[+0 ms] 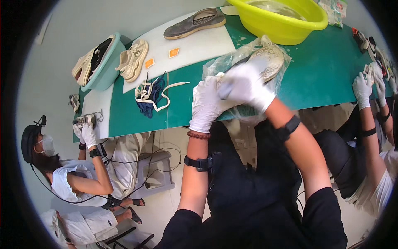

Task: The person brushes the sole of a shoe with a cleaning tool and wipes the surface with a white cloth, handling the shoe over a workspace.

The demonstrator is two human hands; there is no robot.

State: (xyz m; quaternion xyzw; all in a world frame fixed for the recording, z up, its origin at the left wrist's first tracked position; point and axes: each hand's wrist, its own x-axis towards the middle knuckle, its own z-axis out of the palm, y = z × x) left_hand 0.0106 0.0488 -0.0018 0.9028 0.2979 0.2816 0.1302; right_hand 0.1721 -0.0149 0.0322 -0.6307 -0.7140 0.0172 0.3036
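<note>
A light patterned shoe (271,58), dirty-looking, lies on a clear plastic bag (215,68) at the table's front edge. My left hand (207,99), in a white glove, is closed at the shoe's near left end, where the shoe is mostly hidden. Over the shoe's near side is my right hand (251,85), also gloved and smeared by motion. Its fingers look curled around a blurred grey-blue thing (226,89), whose kind I cannot make out.
Left on the green table (180,97) lie white and navy shoelaces (151,95). Beyond are a beige sneaker (133,60), orange packets (174,52), a grey slip-on (195,25), a teal basin (105,68) of shoes and a yellow basin (282,25). People work on both sides.
</note>
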